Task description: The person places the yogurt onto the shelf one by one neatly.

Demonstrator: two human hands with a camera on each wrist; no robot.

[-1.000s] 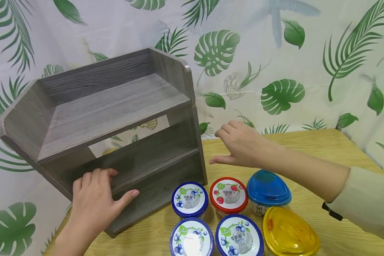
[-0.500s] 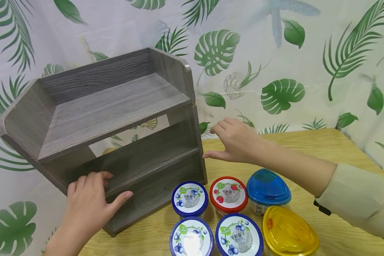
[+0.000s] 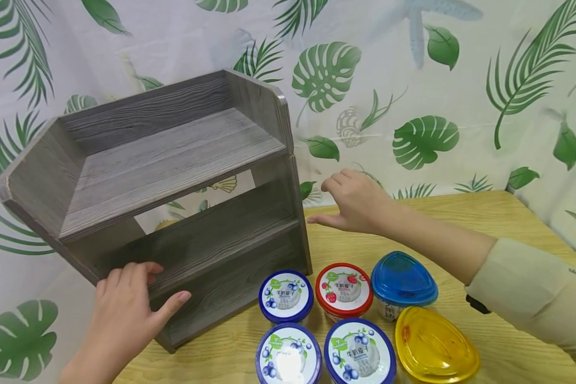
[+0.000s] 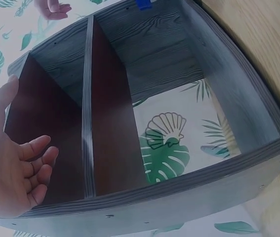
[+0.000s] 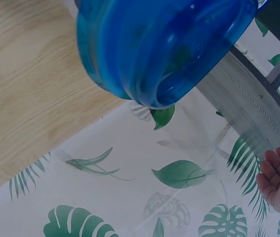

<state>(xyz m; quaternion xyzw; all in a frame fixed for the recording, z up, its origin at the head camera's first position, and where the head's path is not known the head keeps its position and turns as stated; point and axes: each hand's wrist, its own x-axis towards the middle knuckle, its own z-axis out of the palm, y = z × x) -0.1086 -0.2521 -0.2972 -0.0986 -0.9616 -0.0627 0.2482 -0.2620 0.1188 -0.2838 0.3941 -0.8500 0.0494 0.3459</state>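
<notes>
A grey wood-grain shelf unit (image 3: 182, 154) with a raised rim round its top stands at the left of the table. My left hand (image 3: 125, 314) hovers before its lower left front, thumb spread and fingers loosely bent, holding nothing. In the left wrist view those fingers (image 4: 38, 168) overlap one end compartment. Beside the unit's right side is my right hand (image 3: 357, 202), thumb apart from the loosely bent fingers, and nothing in it. Below the right forearm sit a red-lidded tub (image 3: 344, 290) and a blue-lidded container (image 3: 404, 280).
Several tubs with dark blue blueberry-print lids (image 3: 285, 296) stand close to the unit's front right. A yellow-lidded container (image 3: 436, 345) is at their right. Behind the wooden table (image 3: 465, 229) hangs a white leaf-print cloth (image 3: 374, 69).
My left hand has drifted left and slightly down, away from the shelf. The right hand has risen a little beside it. Shelf and tubs stay put.
</notes>
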